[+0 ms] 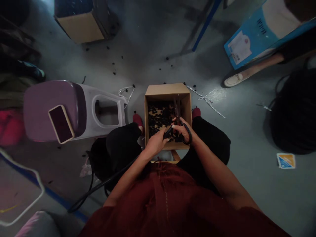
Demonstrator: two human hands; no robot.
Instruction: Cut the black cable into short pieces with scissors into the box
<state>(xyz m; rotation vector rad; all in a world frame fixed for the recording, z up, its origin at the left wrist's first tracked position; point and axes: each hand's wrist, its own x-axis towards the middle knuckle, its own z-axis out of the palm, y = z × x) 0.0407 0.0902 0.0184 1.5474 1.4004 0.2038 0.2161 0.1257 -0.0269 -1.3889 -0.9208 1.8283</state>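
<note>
A cardboard box (168, 89) stands between my knees, with many small black pieces (158, 120) scattered over its bottom. Above its near side, my right hand (184, 129) is closed around scissors (189, 137) with black handles, their blades pointing away from me over the box. My left hand (157, 142) grips the end of a black cord-like strip (169, 132), close beside the right fingers. From the left hand a long black length trails over my left thigh toward the floor. Whether the blades touch the strip, I cannot tell.
At left, a purple-topped stool (37, 112) bears a phone (61, 123). Another carton (80, 28) and a blue box (249, 42) stand farther off. A large black bundle (293, 112) lies right. White ties (207, 101) and black bits dot the floor. Another person's foot (233, 80) is near the blue box.
</note>
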